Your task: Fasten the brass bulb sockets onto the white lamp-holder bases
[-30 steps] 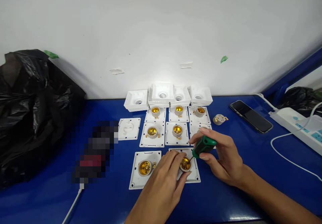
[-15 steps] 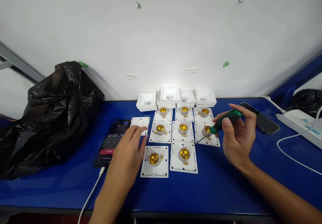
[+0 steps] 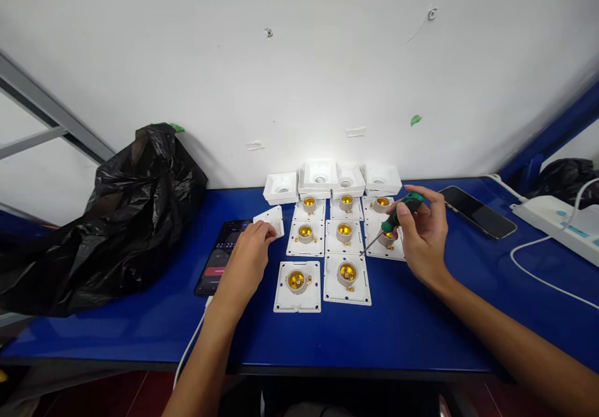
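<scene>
My left hand point(image 3: 250, 251) has its fingers closed on the edge of a white square plate point(image 3: 275, 215), which is tilted up off the table. My right hand point(image 3: 425, 236) holds a screwdriver point(image 3: 406, 208) with a green and black handle, its shaft slanting down to the left. Near the tip lies a white lamp-holder base point(image 3: 347, 295) with a brass-lined round socket. Another lamp-holder base point(image 3: 297, 301) lies to its left. Several more such bases point(image 3: 344, 245) are laid out in rows behind, some partly hidden by my right hand.
White square covers point(image 3: 283, 186) with round holes are stacked along the wall. A phone point(image 3: 219, 251) showing a timer lies beside my left hand, its white cable running forward. A black plastic bag point(image 3: 140, 217) fills the left. A second phone point(image 3: 477, 211) and a power strip point(image 3: 556, 223) are at right.
My left hand has moved onto the white plate, taken hold of its edge and lifted it to a tilt. My right hand still holds the screwdriver. The view has shifted slightly.
</scene>
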Demonstrator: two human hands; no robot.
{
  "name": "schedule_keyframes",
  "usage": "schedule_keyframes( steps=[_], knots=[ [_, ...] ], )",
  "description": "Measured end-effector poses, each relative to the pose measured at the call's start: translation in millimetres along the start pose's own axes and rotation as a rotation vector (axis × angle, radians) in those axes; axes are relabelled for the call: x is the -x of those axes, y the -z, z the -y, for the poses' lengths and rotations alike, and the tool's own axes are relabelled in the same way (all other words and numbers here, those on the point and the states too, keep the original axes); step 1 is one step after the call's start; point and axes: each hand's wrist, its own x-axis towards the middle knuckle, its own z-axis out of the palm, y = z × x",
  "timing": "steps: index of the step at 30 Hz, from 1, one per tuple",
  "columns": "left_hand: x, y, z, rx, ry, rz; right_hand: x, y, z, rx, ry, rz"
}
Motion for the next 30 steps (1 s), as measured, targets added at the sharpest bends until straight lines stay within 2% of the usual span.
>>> schedule_keyframes(
  steps=[3,5,7,8,10,12,14,17,23,30],
  knots=[
    [-2.8,2.7,-8.1,0.187,0.079,-0.157,-2.7,1.5,-2.0,-0.001,0.012,-0.014],
    [-1.2,6.9,-24.0,0.258,0.105,-0.268,-4.5,2.6,-2.8,-0.001,0.016,-0.024],
    [4.9,12.5,-49.5,0.311,0.04,-0.356,-6.7,3.9,-3.0,0.005,0.027,-0.04],
    [9.5,14.8,-65.1,0.324,-0.028,-0.364,-8.0,4.7,-3.0,0.007,0.034,-0.051],
    [20.5,16.5,-98.8,0.346,-0.22,-0.28,-11.1,6.4,-3.0,0.007,0.046,-0.07],
    [31.3,12.0,-130.3,0.296,-0.444,-0.071,-14.8,8.5,-4.1,0.016,0.058,-0.092],
    [38.8,1.4,-154.3,0.15,-0.656,0.094,-19.3,11.4,-6.7,0.042,0.074,-0.123],
    [42.0,-20.4,-173.3,-0.036,-0.852,0.149,-27.2,17.5,-12.5,0.053,0.092,-0.185],
    [39.5,-55.0,-176.6,-0.172,-0.896,0.166,-40.3,29.1,-17.7,0.056,0.105,-0.254],
    [40.4,-70.0,-174.3,-0.245,-0.885,0.258,-39.6,28.1,-16.0,0.055,0.133,-0.243]
  ],
)
